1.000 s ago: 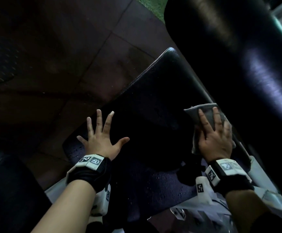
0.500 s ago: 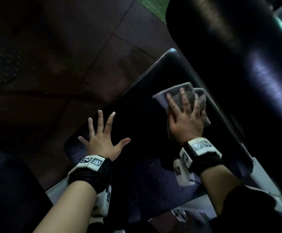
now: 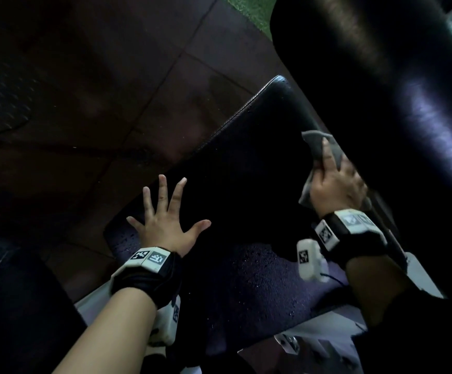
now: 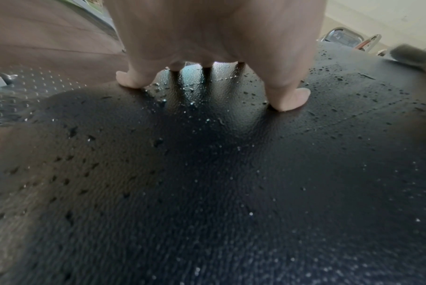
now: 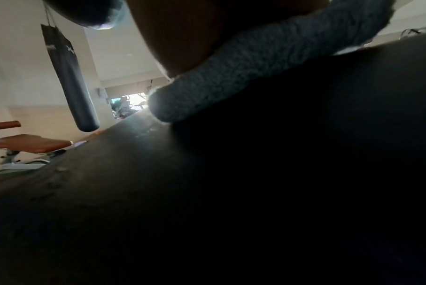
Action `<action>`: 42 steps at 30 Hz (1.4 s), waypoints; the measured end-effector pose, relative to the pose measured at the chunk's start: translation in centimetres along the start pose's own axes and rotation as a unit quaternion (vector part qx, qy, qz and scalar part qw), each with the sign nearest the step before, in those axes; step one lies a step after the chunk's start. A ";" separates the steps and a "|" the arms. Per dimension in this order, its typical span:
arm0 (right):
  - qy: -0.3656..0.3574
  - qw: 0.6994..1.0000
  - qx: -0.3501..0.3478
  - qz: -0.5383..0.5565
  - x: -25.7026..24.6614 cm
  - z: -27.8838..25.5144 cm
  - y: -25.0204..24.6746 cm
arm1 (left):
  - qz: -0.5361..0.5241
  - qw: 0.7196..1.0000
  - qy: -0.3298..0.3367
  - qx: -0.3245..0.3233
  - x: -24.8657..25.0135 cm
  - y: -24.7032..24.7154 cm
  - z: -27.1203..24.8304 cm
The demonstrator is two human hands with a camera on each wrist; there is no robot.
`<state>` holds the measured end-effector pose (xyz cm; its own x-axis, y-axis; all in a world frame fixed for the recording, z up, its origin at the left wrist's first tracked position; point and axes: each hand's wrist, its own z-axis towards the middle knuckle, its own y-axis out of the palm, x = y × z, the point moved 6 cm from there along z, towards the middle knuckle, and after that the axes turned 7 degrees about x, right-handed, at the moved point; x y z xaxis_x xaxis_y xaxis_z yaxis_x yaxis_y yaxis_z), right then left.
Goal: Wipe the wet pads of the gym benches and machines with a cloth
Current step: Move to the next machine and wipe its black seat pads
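The black seat pad (image 3: 246, 184) slopes across the middle, with water droplets (image 4: 189, 96) beaded on it. My left hand (image 3: 165, 220) lies flat on its near left part, fingers spread and straight; the left wrist view shows the fingertips (image 4: 290, 100) pressing the wet vinyl (image 4: 207, 173). My right hand (image 3: 335, 182) presses a grey cloth (image 3: 316, 147) against the pad's right edge, just under the big back pad (image 3: 381, 90). The cloth (image 5: 255, 67) bunches in a roll beneath my palm. Most right fingers are hidden by the back pad.
Brown tiled floor (image 3: 84, 103) lies to the left, and another dark pad (image 3: 17, 306) sits at lower left. The white machine frame (image 3: 421, 273) shows under my right arm. A hanging punching bag (image 5: 70, 77) and an orange bench (image 5: 28, 143) stand farther off.
My right hand swept the cloth up and left over the pad, then back to the right edge under the back pad. The left hand has stayed put.
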<state>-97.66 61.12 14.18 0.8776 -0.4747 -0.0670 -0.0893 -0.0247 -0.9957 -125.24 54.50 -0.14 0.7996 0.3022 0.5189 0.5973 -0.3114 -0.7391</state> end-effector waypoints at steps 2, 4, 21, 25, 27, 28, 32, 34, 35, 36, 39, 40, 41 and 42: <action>-0.044 0.997 0.031 -0.046 -1.8 0.5 1.0 | 0.001 1.000 0.001 0.002 0.0 0.0 0.0; -0.112 0.989 0.048 -0.079 -3.2 0.1 2.5 | 0.005 1.000 0.001 0.001 0.0 -0.1 0.0; -0.083 0.995 0.050 -0.015 0.7 0.1 1.0 | -0.036 0.991 -0.131 -0.006 -2.7 -0.7 -0.4; -0.009 0.996 0.031 0.080 -2.8 2.9 -0.2 | -0.031 0.991 -0.132 -0.002 -2.4 -0.6 -0.6; 0.031 0.992 -0.045 0.110 -5.1 4.0 0.5 | -0.035 0.990 -0.136 -0.001 -2.3 -0.6 -0.5; 0.032 0.991 -0.044 0.118 -6.3 4.7 0.2 | -0.038 0.990 -0.138 -0.002 -2.3 -0.6 -0.4; -0.049 0.995 -0.027 0.079 -11.9 5.9 -1.2 | -0.035 0.990 -0.140 -0.007 -2.3 -0.3 -0.3; -0.117 0.993 -0.027 -0.010 -14.2 5.8 -0.1 | -0.037 0.990 -0.139 -0.004 -2.4 -0.2 -0.3; -0.161 0.985 -0.024 -0.061 -15.2 5.6 0.9 | -0.037 0.989 -0.140 -0.003 -2.4 -0.2 -0.3; -0.207 0.972 -0.029 -0.106 -15.8 5.4 2.2 | -0.036 0.989 -0.140 -0.003 -2.5 -0.2 -0.3; -0.320 0.936 -0.063 -0.134 -15.0 3.2 5.7 | -0.040 0.990 -0.138 0.002 -2.4 -0.3 -0.3; -0.342 0.929 -0.060 -0.129 -14.0 2.2 5.9 | -0.037 0.990 -0.136 0.005 -2.5 -0.3 -0.3; -0.351 0.927 -0.049 -0.122 -12.7 1.5 5.7 | -0.034 0.990 -0.135 0.005 -2.5 -0.4 -0.3; -0.342 0.932 -0.033 -0.115 -11.2 1.2 5.4 | -0.033 0.990 -0.135 0.005 -2.5 -0.3 -0.3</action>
<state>-107.42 67.32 9.51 0.9702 0.2207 0.0998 0.1290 -0.1221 -0.9841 -127.39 53.58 -1.02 0.7120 0.5526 0.4333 0.6462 -0.2742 -0.7122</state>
